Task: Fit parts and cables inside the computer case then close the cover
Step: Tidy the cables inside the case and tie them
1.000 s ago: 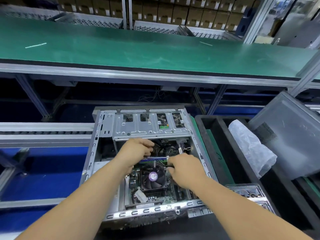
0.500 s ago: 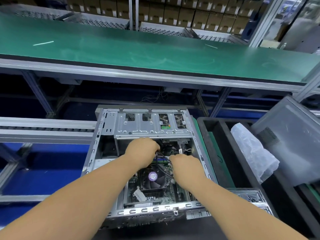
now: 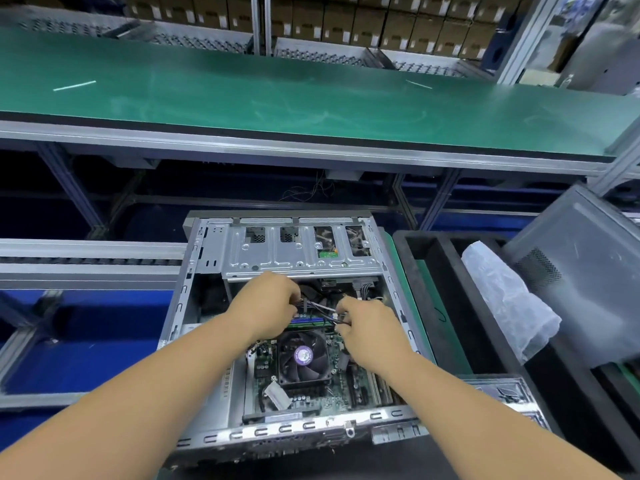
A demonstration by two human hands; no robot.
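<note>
An open grey computer case (image 3: 204, 258) lies flat in front of me, its motherboard and black CPU fan (image 3: 303, 356) exposed. A silver drive cage (image 3: 298, 251) spans its far end. Both my hands are inside, just beyond the fan. My left hand (image 3: 268, 303) pinches a bundle of thin cables (image 3: 320, 306). My right hand (image 3: 369, 329) grips the same cables from the right. The grey side cover (image 3: 581, 271) leans at the right, off the case.
A black foam tray (image 3: 450, 306) to the right holds a crumpled plastic bag (image 3: 505, 299). A green conveyor belt (image 3: 311, 98) runs across beyond the case, with rows of brown boxes behind it. Roller rails (image 3: 86, 261) and a blue surface lie on the left.
Both hands have moved slightly toward the drive cage and closer together, gathering the cables above the fan. The case has not moved.
</note>
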